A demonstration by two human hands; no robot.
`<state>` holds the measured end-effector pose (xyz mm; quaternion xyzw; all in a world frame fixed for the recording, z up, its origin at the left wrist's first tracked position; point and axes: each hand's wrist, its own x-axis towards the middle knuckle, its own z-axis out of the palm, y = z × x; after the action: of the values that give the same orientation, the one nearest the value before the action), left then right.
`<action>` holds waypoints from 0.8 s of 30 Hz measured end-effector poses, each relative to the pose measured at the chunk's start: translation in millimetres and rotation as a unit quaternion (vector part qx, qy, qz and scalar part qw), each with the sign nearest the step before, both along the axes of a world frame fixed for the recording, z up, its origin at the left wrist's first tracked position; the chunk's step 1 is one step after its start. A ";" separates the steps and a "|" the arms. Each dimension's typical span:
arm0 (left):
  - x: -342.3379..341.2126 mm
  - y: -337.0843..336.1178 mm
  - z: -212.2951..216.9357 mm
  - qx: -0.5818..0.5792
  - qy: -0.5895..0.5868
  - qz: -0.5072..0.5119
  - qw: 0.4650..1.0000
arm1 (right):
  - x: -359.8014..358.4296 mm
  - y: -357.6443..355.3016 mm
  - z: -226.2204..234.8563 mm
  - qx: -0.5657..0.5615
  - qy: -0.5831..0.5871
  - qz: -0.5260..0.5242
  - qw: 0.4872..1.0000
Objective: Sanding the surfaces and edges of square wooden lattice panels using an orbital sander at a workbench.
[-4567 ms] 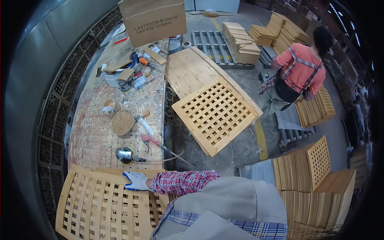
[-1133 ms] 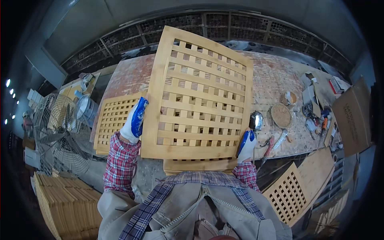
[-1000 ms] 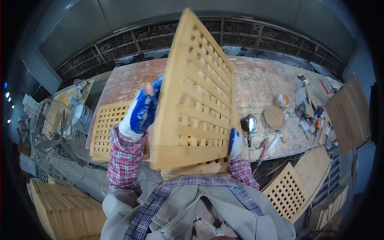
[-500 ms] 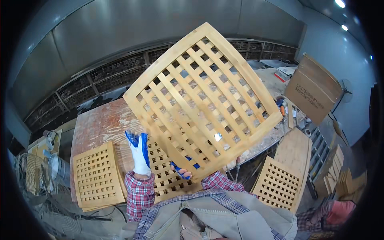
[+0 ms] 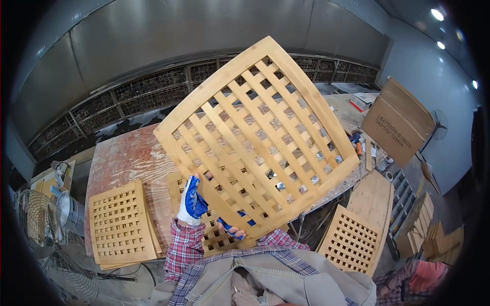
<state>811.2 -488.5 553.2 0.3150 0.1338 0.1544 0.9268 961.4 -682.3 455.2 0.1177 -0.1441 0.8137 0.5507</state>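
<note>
A large wooden lattice panel with a solid frame is held up, tilted with one corner pointing up. My left hand, in a blue and white glove, is at the panel's left edge; a fingertip shows through an opening there. My right hand is mostly behind the panel, its fingers curled round the lower left edge. Blue glove also shows through the slats. Beneath, another lattice panel lies on the worktable, largely covered by the raised one and my left arm.
A stack of lattice panels lies at the left of the worn worktable. On the right, another lattice panel rests on a board. Beyond stand a cardboard box and a small red-white box. A wire-guarded fan stands left.
My left hand has come from open beside the panel to its left edge and closed on it. The panel has shifted slightly down; my right hand keeps its hold.
</note>
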 end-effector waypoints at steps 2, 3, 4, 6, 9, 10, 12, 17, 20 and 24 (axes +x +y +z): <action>-1.3 -4.2 9.3 0.001 -0.008 -0.021 1.000 | -8.0 10.6 -7.5 0.012 0.002 0.032 0.999; -0.7 -3.6 4.5 -0.009 -0.026 -0.025 0.999 | -15.0 17.5 -11.6 0.018 0.005 0.051 0.999; 0.4 -1.9 0.8 -0.018 -0.044 -0.030 0.998 | -21.6 25.1 -14.6 0.024 0.007 0.070 0.997; -3.3 -0.3 2.2 -0.028 -0.057 -0.027 0.998 | -36.5 37.9 -21.4 0.037 0.015 0.105 0.994; -1.8 -6.4 6.2 -0.019 -0.024 -0.026 0.999 | -51.0 40.6 -33.8 0.048 0.025 0.145 0.988; 0.4 -4.9 1.4 -0.023 -0.019 -0.025 0.999 | -54.8 39.6 -37.1 0.052 0.028 0.155 0.986; 3.2 -1.1 -16.3 0.051 -0.023 0.010 0.998 | -69.5 38.6 -40.3 0.060 0.037 0.173 0.982; 11.6 6.5 -30.9 0.011 -0.075 -0.078 0.994 | -70.5 19.7 -21.2 -0.016 0.096 0.113 0.989; 16.0 0.2 -27.0 -0.020 -0.057 -0.072 0.996 | -72.1 22.7 -42.8 0.026 0.116 0.105 0.987; 28.7 0.8 -47.0 -0.038 0.020 0.001 0.999 | -84.7 27.9 -56.2 0.078 0.199 0.118 0.970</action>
<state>839.8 -487.6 506.3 0.2822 0.1581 0.1439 0.9352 876.7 -654.4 399.0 0.3358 -0.0802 0.8194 0.4576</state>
